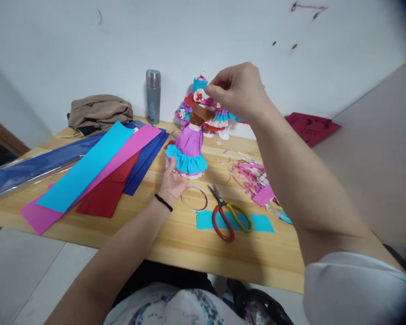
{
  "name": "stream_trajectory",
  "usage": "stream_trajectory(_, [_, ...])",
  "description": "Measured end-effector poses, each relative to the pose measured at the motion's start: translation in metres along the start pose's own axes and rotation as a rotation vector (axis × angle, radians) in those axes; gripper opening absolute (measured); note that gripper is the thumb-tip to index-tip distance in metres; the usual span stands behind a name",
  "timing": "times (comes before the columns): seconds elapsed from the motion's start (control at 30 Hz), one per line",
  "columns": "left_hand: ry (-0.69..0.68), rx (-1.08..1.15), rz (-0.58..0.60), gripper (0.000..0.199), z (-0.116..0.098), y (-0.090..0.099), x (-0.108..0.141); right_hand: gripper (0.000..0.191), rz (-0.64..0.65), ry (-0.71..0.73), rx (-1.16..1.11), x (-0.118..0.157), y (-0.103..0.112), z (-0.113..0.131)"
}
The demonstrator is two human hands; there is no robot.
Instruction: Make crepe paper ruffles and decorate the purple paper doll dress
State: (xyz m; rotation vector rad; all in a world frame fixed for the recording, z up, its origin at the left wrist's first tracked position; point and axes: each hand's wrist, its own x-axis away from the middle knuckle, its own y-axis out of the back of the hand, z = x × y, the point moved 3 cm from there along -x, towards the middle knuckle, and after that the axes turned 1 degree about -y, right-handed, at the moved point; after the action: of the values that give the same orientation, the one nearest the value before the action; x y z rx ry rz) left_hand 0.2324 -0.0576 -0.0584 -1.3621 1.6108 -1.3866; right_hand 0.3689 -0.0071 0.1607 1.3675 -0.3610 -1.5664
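Note:
My left hand, with a black band at the wrist, is wrapped round the base of a small doll figure and holds it upright above the table. The figure has a brown upper part, a purple skirt and a turquoise ruffle along the hem. Raised above and to the right of it is my right hand, thumb and fingers pinched together; anything between them is too fine to make out. Below the figure lie a thin round ring and scissors with one red and one yellow handle, partly on a turquoise strip.
Long turquoise, pink and red paper sheets overlap at the left. A thermos and brown cloth stand behind. Similar ruffled figures are by the wall. Pink scraps lie right.

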Motion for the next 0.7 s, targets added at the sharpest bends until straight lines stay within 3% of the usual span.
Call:
stream_trajectory(0.13, [0.016, -0.007, -0.031, 0.032, 0.001, -0.002, 0.002, 0.014, -0.113, 0.013, -0.033, 0.017, 0.008, 0.01])
stream_trajectory(0.27, [0.033, -0.032, 0.042, 0.033, 0.002, -0.003, 0.002, 0.007, -0.254, -0.001, -0.13, 0.064, 0.008, 0.024])
stream_trajectory(0.33, [0.029, -0.043, 0.056, 0.032, 0.002, -0.003, 0.002, 0.007, -0.209, 0.029, -0.211, 0.091, -0.008, 0.027])
stream_trajectory(0.47, [0.03, -0.053, 0.044, 0.029, 0.002, -0.005, 0.004, 0.012, 0.026, 0.089, -0.337, 0.127, -0.056, 0.022])
stream_trajectory(0.57, [0.036, -0.053, 0.056, 0.032, 0.001, -0.007, 0.006, 0.014, 0.112, 0.055, -0.263, 0.135, -0.08, 0.015])
stream_trajectory(0.7, [0.025, -0.053, 0.085, 0.038, -0.001, -0.01, 0.006, 0.016, 0.138, 0.048, -0.192, 0.134, -0.086, 0.015])
